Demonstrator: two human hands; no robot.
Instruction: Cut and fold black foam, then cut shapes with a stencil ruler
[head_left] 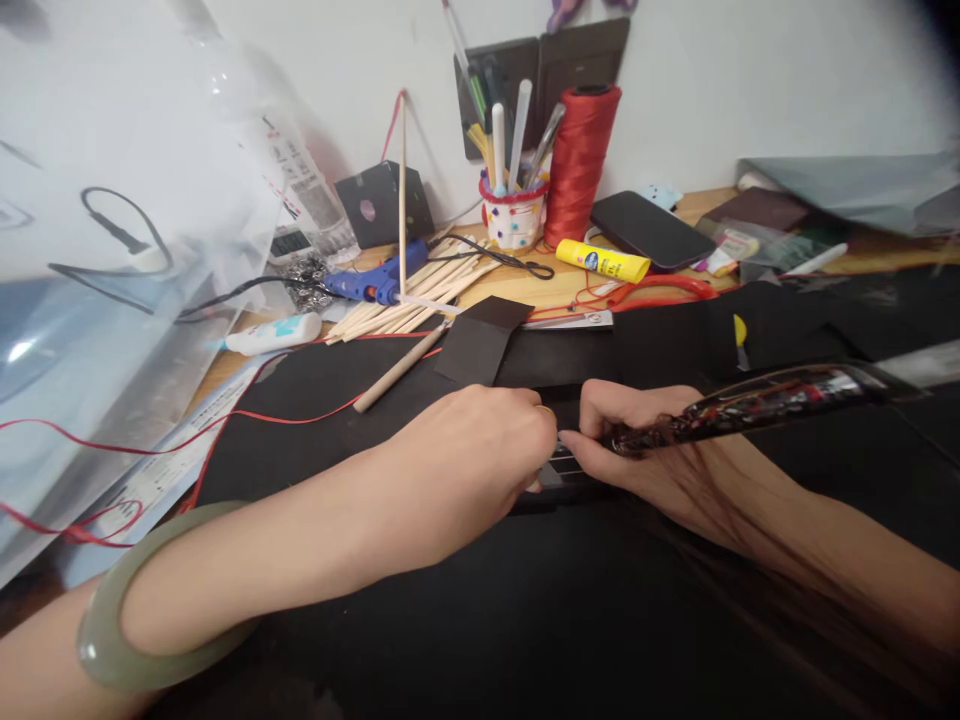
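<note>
My left hand (480, 455), with a pale green bangle on its wrist, is closed in the middle of the view. Its fingers curl under and hide what they hold. A small yellowish edge shows beside its knuckles. My right hand (637, 430) is closed at the right, thumb and forefinger on the edge of a flat black piece with grey stripes (562, 465). The piece lies between both hands and is mostly covered by them. A glossy dark brown-and-red object (780, 398), with loose hair strands, hangs close to the camera and partly covers my right hand.
Beyond my hands lie a folded black card (484, 340), a wooden stick (401, 368), a blue glue gun (371, 278), thin wooden sticks (397, 318), a glue stick (602, 262) and a phone (652, 228). Behind stand a pen pot (514, 215) and red thread spool (581, 165).
</note>
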